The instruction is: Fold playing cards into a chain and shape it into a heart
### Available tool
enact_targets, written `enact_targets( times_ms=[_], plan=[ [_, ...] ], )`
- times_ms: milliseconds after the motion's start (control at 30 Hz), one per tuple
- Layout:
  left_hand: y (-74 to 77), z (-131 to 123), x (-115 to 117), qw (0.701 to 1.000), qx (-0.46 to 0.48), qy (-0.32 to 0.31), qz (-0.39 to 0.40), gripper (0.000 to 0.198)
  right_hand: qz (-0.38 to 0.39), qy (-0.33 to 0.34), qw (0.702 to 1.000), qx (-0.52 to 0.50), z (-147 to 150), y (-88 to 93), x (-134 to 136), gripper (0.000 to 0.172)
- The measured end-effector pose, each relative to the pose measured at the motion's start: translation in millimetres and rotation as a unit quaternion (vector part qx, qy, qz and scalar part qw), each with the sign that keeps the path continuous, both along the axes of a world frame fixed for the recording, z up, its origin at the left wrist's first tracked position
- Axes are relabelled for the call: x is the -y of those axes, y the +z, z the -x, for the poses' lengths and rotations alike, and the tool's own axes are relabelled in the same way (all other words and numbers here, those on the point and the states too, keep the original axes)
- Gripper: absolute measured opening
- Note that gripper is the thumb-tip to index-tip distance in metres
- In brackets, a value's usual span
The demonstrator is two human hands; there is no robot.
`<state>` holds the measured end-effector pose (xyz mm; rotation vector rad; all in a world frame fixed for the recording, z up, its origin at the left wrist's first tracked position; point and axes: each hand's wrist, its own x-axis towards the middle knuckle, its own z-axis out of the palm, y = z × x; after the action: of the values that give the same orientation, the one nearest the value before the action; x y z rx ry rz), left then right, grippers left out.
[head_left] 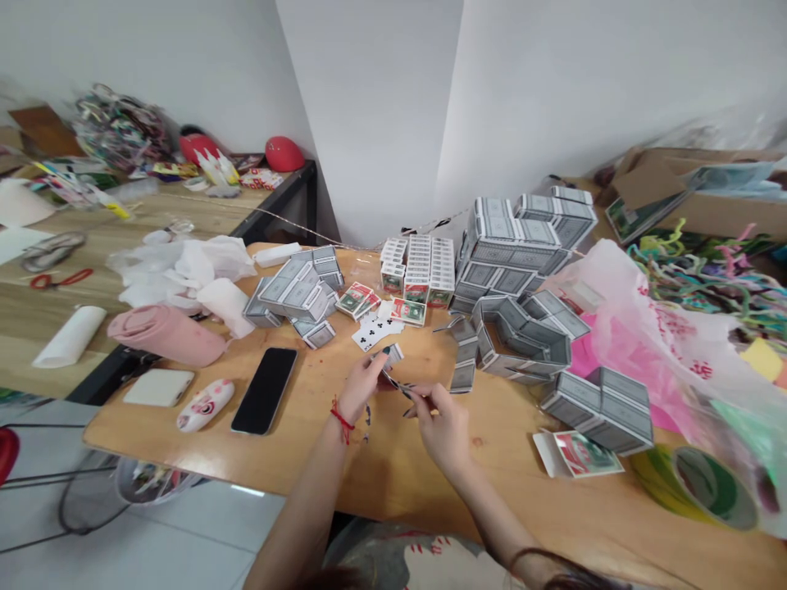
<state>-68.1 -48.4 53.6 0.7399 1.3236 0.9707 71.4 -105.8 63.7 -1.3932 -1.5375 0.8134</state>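
Low over the table's front, my left hand (364,385), with a red string bracelet at its wrist, pinches a bent playing card (393,375). The fingertips of my right hand (443,426) grip the card's near end. Whether it is one card or more I cannot tell. Just beyond my hands lie loose playing cards (375,329), clubs face up. Red and green card boxes (357,301) rest behind them. To the right of my hands a strip of joined cards (464,356) lies beside a hollow ring (522,340) built from folded cards.
A tall card-built block (516,246) and rows of card boxes (419,262) stand at the back. A phone (264,391), mouse (206,405) and pink roll (166,334) lie left. An opened card box (578,455) and green-yellow tape roll (694,485) are at front right.
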Motion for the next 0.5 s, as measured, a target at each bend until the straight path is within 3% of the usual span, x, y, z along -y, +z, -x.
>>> enact_targets(
  times_ms=[267,500],
  plan=[
    [0.3,-2.0,-0.2,1.000,0.010,0.026,0.011,0.031,0.006,0.005,1.000,-0.002,2.8,-1.2,0.4,0.017],
    [-3.5,-1.5,-0.5,0.998,-0.067,0.016,-0.015,0.033,-0.004,0.007,0.999,0.042,0.9,-1.4,-1.7,0.016]
  ],
)
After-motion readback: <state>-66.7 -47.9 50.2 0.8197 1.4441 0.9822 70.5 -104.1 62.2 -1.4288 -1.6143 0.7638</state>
